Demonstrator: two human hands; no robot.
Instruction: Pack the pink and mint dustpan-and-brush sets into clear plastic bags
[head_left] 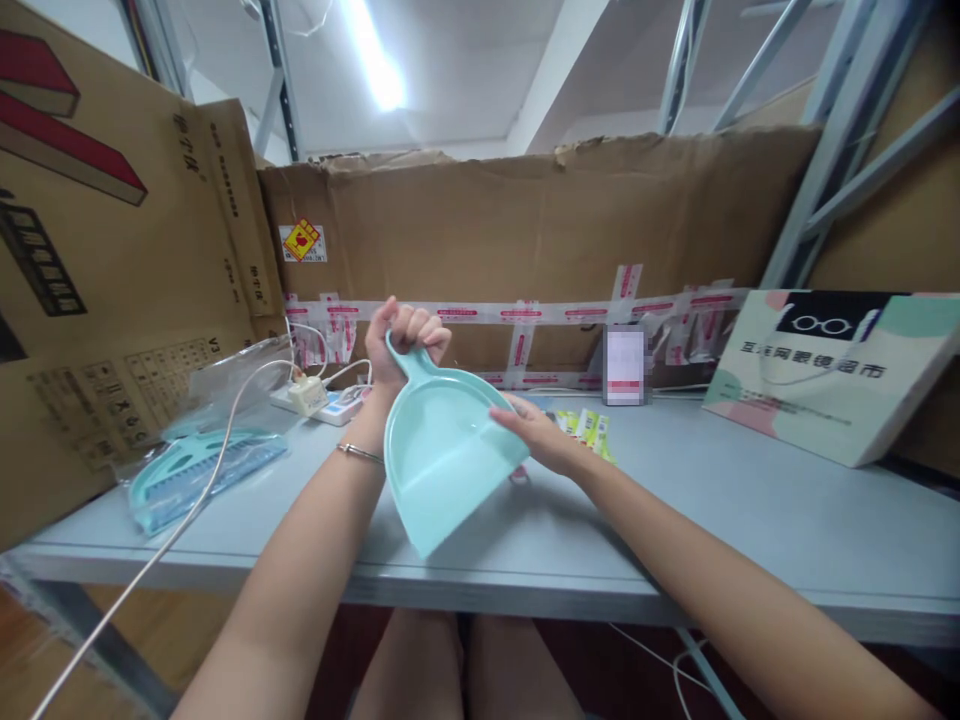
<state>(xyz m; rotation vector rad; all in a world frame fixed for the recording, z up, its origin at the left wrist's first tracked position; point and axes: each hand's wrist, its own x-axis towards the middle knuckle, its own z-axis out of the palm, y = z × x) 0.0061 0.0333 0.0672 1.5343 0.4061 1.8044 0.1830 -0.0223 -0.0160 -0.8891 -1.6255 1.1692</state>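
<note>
A small mint-green dustpan is held up above the grey table, its handle pointing up. My left hand is wrapped round the handle. My right hand rests against the pan's right edge, fingers on the rim with the thumb behind it. A matching mint-green brush lies on the table at the left, inside a clear plastic bag.
Cardboard walls enclose the table at the back and left. A white power strip with a plug and cables sits at the back left. Small green packets lie behind my right hand. A printed paper bag leans at the right.
</note>
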